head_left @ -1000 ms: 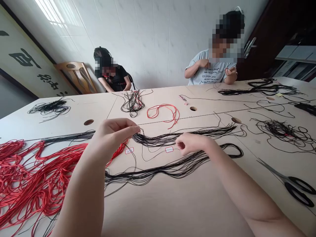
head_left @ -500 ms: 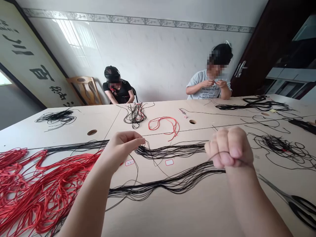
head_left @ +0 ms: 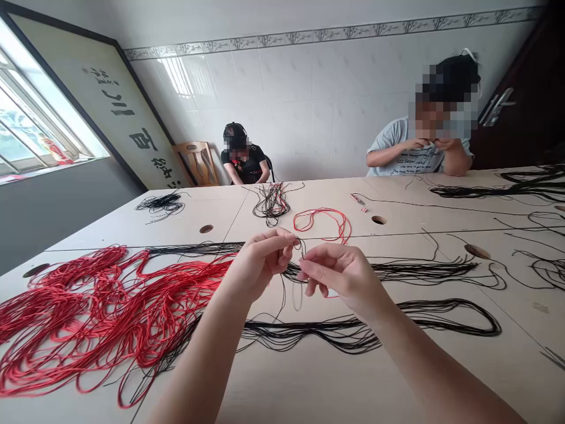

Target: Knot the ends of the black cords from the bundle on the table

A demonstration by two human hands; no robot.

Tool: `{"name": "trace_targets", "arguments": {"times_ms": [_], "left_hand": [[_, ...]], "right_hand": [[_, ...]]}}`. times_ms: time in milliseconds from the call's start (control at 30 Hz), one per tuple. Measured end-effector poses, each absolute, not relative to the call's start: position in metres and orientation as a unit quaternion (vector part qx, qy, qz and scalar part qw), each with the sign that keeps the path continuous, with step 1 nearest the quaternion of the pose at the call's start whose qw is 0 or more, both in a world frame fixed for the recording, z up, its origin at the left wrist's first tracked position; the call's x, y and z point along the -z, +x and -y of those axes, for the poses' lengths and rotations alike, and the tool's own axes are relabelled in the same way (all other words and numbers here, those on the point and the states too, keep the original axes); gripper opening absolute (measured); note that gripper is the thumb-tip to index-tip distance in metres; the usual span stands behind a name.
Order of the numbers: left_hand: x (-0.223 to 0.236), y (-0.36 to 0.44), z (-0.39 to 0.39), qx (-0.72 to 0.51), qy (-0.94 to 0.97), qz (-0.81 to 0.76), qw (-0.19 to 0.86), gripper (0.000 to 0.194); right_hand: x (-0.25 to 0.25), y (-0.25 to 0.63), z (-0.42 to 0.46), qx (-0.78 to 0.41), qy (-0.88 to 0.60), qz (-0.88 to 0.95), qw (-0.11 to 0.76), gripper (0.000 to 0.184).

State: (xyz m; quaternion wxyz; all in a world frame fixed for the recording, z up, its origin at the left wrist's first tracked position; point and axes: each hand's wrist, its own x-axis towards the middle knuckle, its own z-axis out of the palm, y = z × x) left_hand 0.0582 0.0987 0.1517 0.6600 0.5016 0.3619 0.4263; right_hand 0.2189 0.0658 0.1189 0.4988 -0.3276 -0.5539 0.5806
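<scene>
My left hand (head_left: 267,256) pinches a thin black cord (head_left: 302,246) between thumb and forefinger, in front of me above the table. Close on its right, my right hand (head_left: 333,271) is pinched on the same cord, which makes small loops between the two hands. Part of the cord hangs below the fingers. Behind and under the hands runs a bundle of black cords (head_left: 424,271). Nearer to me lies a second black bundle (head_left: 313,335), folded into a bend at its right end.
A large tangle of red cord (head_left: 101,312) spreads over the left of the table (head_left: 309,394). Farther back lie a red cord loop (head_left: 322,211), a black-and-red bundle (head_left: 271,203) and a small marker-like tube (head_left: 358,202). Two people (head_left: 245,162) sit across the table, one at right.
My right hand has come left from the far right, out of a fist, to meet my left hand at the cord. The view has turned left; the scissors are out of sight.
</scene>
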Motion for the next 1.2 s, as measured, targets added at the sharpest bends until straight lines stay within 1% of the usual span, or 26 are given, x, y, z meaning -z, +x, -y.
{"name": "trace_targets", "arguments": {"times_ms": [133, 433, 600, 767, 900, 1100, 1200], "left_hand": [[-0.153, 0.061, -0.094, -0.420, 0.499, -0.358, 0.668, 0.016], [-0.150, 0.059, -0.096, -0.424, 0.512, -0.370, 0.650, 0.016], [-0.150, 0.062, -0.095, -0.427, 0.541, -0.385, 0.613, 0.017], [-0.152, 0.063, -0.091, -0.421, 0.589, -0.403, 0.560, 0.019], [-0.154, 0.062, -0.089, -0.406, 0.631, -0.405, 0.523, 0.017], [-0.155, 0.066, -0.090, -0.392, 0.649, -0.433, 0.487, 0.019], [-0.153, 0.068, -0.092, -0.400, 0.651, -0.448, 0.464, 0.020]], "right_hand": [[-0.111, 0.213, -0.071, -0.581, -0.347, 0.546, 0.495, 0.024], [-0.106, 0.212, -0.074, -0.565, -0.322, 0.525, 0.549, 0.021], [-0.108, 0.212, -0.073, -0.566, -0.319, 0.514, 0.560, 0.019], [-0.112, 0.211, -0.073, -0.579, -0.328, 0.494, 0.560, 0.025], [-0.113, 0.213, -0.073, -0.546, -0.349, 0.530, 0.548, 0.024], [-0.112, 0.221, -0.071, -0.452, -0.379, 0.612, 0.526, 0.025], [-0.116, 0.223, -0.070, -0.392, -0.418, 0.622, 0.534, 0.024]]}}
